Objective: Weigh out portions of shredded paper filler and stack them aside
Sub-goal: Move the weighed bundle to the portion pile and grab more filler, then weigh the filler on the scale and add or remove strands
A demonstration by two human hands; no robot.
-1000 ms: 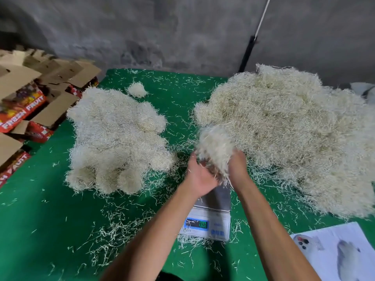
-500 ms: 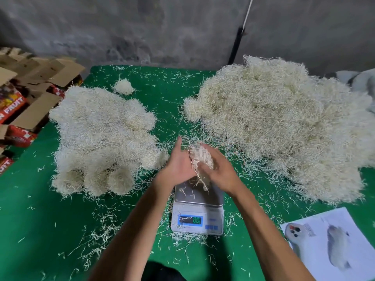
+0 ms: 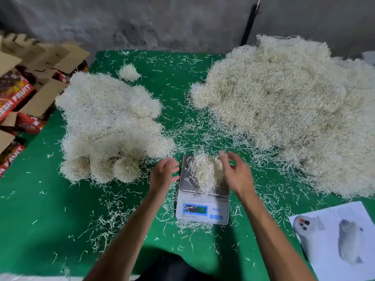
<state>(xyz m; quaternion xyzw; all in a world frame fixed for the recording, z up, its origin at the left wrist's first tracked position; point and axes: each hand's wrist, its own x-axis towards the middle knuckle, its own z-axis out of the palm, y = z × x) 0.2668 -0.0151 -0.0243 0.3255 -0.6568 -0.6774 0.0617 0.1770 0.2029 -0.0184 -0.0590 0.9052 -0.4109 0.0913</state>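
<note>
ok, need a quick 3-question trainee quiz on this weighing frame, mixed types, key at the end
1. True or false: the left hand grips the clump of shredded paper on the scale.
2. Which side of the scale holds the stack of rounded portions? A) the person's left B) the person's right C) behind it
3. Fill in: the big loose heap lies on a ____ coloured table cover.

Key: 1 false, both the left and the right hand are open beside the clump. 2 A. 3 green.
</note>
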